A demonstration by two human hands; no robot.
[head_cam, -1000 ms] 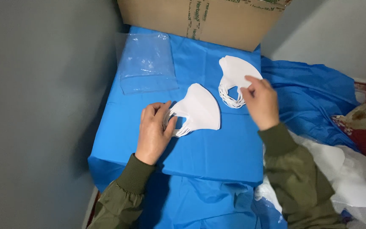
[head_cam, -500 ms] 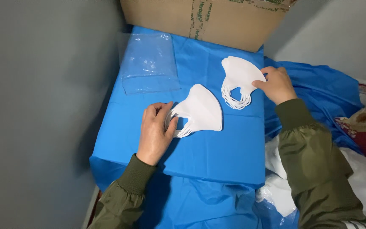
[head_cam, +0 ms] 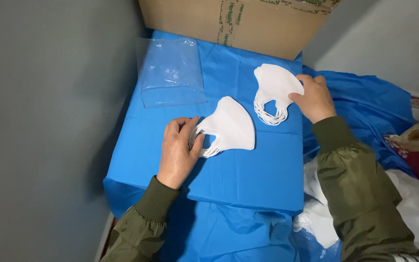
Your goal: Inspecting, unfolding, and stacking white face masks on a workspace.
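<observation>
1. The left hand (head_cam: 179,154) lies flat on the blue-covered table (head_cam: 248,184), fingers loosely curled over the ear loops at the left edge of the near stack of white folded masks (head_cam: 229,128); the grip is a light pinch on those loops, not a closed fist
2. The near stack sits at the middle of the table, its rounded edge pointing right, and has kept its place over the last second
3. The right hand (head_cam: 314,99) has moved: a second ago it rested on the far stack of white masks (head_cam: 273,86) from the near right; half a second ago it had slid to that stack's right side, and it now sits at the right rim, fingertips touching the stack's edge, fingers spread and pressing rather than clamped
4. The far stack lies near the table's back right corner, loops hanging toward the near side, apart from the near stack
5. Judgement: the shift suggests the right hand is squaring or steadying the far stack while the left holds the near one
6. A clear plastic bag (head_cam: 171,73) lies flat at the back left, untouched; a cardboard box (head_cam: 238,24) stands behind; loose blue sheeting (head_cam: 364,111) spills off to the right
</observation>
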